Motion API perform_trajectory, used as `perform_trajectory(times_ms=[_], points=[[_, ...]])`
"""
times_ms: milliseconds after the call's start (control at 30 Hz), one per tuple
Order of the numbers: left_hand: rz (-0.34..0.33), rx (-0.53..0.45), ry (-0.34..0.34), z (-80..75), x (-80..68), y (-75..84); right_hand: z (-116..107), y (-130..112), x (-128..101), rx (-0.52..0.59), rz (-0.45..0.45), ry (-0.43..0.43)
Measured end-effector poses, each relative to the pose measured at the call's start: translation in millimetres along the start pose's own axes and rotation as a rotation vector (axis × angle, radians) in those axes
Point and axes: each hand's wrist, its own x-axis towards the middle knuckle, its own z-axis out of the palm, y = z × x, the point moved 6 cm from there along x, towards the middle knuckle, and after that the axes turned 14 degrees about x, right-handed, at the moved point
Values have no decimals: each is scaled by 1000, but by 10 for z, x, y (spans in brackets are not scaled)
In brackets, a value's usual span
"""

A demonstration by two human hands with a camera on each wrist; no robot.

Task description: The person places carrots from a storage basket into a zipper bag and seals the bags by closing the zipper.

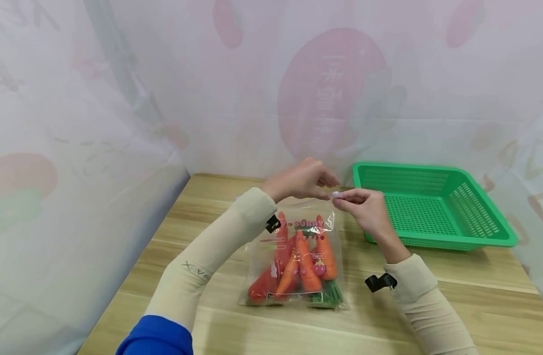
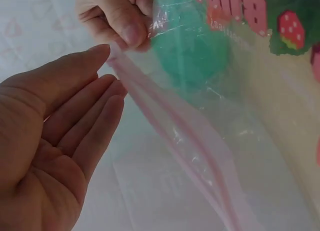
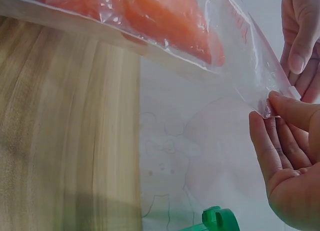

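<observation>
A clear zip bag [image 1: 262, 276] with pink and red print holds several orange carrots [image 1: 304, 261], one with green tops at the bottom right. My right hand [image 1: 364, 209] pinches the bag's top right corner between thumb and fingers, close to a small white slider [image 3: 295, 92]. Beside that corner is my left hand [image 1: 300, 180], its thumb and fingers extended and slightly apart. In the left wrist view, the left thumb [image 2: 95, 56] lies near the end of the pink zip strip [image 2: 170, 111]; whether it touches is hard to tell. The strip's two edges look parted midway.
A green slotted plastic basket [image 1: 435, 241] stands on the wooden table [image 1: 235, 330] at the right, just past my right hand. Behind the table hangs a pale printed curtain [image 1: 235, 98], which also runs down the left side.
</observation>
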Motion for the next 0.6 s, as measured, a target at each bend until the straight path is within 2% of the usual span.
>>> perform_trajectory(times_ms=[233, 600], points=[[58, -25, -12, 92, 119, -37, 42, -7, 37, 26, -20, 1], [64, -53, 2, 114, 107, -118, 114, -29, 50, 135, -7, -39]])
